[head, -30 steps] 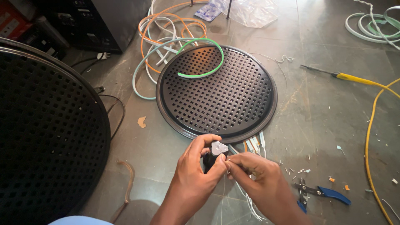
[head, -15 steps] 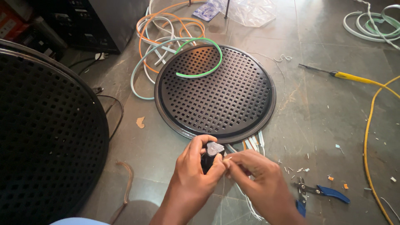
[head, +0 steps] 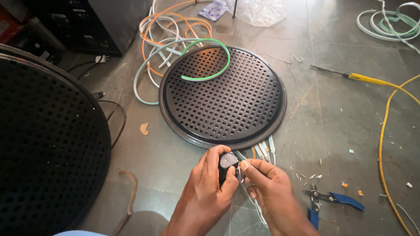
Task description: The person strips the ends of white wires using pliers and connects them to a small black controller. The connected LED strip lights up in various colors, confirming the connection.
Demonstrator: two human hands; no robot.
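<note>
black plug (head: 227, 164) pinched in left hand (head: 205, 196) fingers, right hand (head: 271, 196) fingertips touching (thin wires)

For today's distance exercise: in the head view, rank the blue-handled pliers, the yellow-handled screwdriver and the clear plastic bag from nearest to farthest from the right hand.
1. Blue-handled pliers, on the floor just right of the right hand.
2. Yellow-handled screwdriver, far right, higher up.
3. Clear plastic bag, top edge.

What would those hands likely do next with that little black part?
Probably ease the thin pale wire a touch further into the small black part: the left hand grips the part, while the right hand pinches the wire right against it.
</note>
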